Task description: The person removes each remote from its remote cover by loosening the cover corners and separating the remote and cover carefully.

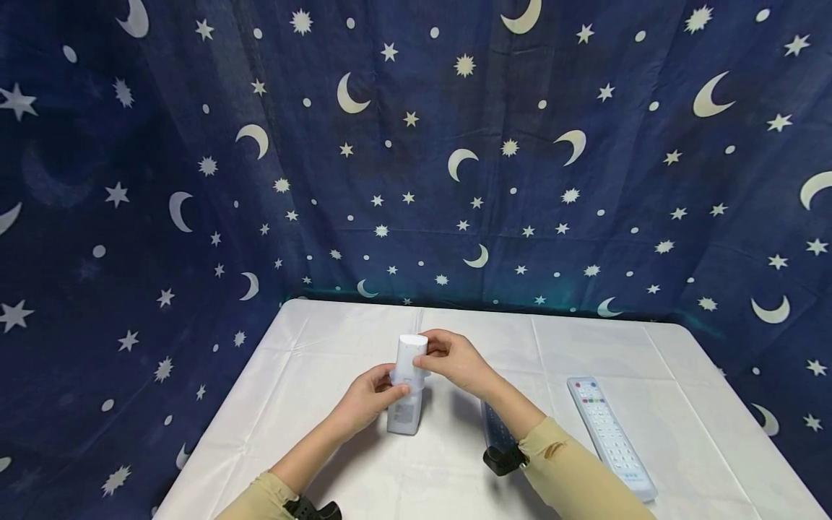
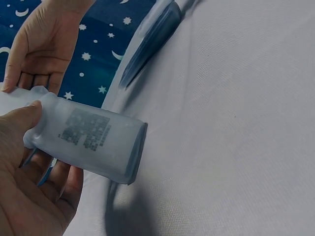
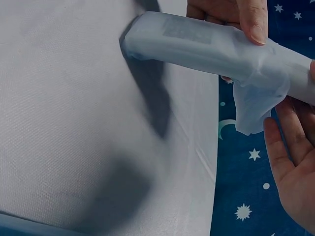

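A white remote control (image 1: 412, 349) stands nearly upright over the table, back side facing me. A translucent bluish silicone cover (image 2: 103, 140) wraps its lower part, a printed label showing through. The cover's rim is bunched midway along the remote; in the right wrist view a loose fold hangs there. My left hand (image 1: 367, 399) grips the covered part around the middle, thumb across the back. My right hand (image 1: 458, 361) pinches the bare upper end between thumb and fingers.
A white remote in a clear cover (image 1: 611, 433) lies buttons-up on the table at right. Beneath my right forearm lies a dark remote (image 1: 497, 427), partly hidden. The white cloth-covered table (image 1: 344, 339) backs onto a blue star-and-moon curtain (image 1: 416, 180).
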The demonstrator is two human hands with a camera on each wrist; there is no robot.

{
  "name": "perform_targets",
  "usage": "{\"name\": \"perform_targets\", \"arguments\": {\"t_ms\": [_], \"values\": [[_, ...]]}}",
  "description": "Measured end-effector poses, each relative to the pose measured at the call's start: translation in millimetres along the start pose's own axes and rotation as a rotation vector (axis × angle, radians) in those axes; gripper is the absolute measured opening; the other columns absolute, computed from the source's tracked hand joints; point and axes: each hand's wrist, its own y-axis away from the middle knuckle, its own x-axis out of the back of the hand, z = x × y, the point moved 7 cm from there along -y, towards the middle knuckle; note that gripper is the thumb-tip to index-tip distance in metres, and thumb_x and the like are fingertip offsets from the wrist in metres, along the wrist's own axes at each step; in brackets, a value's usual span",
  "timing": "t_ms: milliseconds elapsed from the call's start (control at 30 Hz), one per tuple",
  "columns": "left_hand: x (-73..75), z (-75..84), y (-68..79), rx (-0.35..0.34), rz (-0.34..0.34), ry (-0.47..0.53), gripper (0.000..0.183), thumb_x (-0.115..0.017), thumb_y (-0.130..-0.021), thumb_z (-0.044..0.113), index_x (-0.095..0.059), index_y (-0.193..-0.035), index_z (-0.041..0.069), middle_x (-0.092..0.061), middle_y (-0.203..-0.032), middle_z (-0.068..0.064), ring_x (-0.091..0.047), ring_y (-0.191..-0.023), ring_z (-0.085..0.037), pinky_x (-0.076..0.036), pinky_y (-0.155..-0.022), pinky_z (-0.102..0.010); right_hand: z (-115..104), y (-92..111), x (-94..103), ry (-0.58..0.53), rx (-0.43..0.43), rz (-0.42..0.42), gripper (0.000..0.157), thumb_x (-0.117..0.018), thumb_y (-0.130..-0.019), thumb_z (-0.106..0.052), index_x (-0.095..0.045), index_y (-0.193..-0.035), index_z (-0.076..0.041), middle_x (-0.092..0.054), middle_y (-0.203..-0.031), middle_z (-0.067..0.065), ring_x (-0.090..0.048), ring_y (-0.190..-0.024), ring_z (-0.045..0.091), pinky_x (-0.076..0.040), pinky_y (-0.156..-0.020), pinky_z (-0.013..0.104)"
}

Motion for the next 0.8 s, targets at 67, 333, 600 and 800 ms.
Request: {"name": "perform_targets", "arguments": {"t_ms": [67, 333, 600, 800], "values": [[0.1, -0.1, -0.4, -0.001, 0.001, -0.001, 0.057, -0.073, -0.097, 0.036, -0.055, -0.141, 0.004, -0.069, -0.116, -0.007, -0.066, -0.106, -0.021, -0.057, -0.088, -0.040, 0.7, -1.2, 0.4, 0.009, 0.003, 0.005, 0.043, -0.079, -0.092, -0.022, -0.065, -0.128, -0.004, -0.071, -0.104, 0.005, -0.069, -0.094, 0.020, -0.058, -0.081, 0.036], [1.7, 6.8, -0.2, 0.007, 0.003, 0.042, 0.061, -0.074, -0.096, 0.031, -0.052, -0.146, 0.003, -0.068, -0.118, -0.008, -0.066, -0.107, -0.022, -0.056, -0.089, -0.040, -0.8, -3.7, 4.3, 0.039, -0.001, 0.059, 0.037, -0.080, -0.091, -0.023, -0.068, -0.123, -0.007, -0.071, -0.103, 0.003, -0.068, -0.092, 0.018, -0.057, -0.080, 0.035], [7.2, 3.4, 2.4, 0.017, 0.002, 0.053, 0.058, -0.074, -0.097, 0.024, -0.052, -0.143, -0.003, -0.066, -0.128, -0.014, -0.063, -0.116, -0.029, -0.055, -0.094, -0.040, -1.4, -5.0, 10.5, 0.035, -0.014, 0.105, 0.038, -0.080, -0.091, -0.020, -0.068, -0.123, -0.004, -0.072, -0.102, 0.004, -0.066, -0.090, 0.018, -0.056, -0.077, 0.033], [9.9, -0.9, 3.0, 0.021, 0.007, 0.083, 0.047, -0.066, -0.102, 0.030, -0.060, -0.135, -0.004, -0.067, -0.127, -0.014, -0.065, -0.113, -0.026, -0.057, -0.091, -0.039, 2.2, -6.4, 14.5, -0.001, -0.042, 0.131, 0.035, -0.079, -0.091, -0.018, -0.069, -0.121, -0.005, -0.073, -0.100, 0.005, -0.065, -0.089, 0.018, -0.052, -0.077, 0.032]]}}
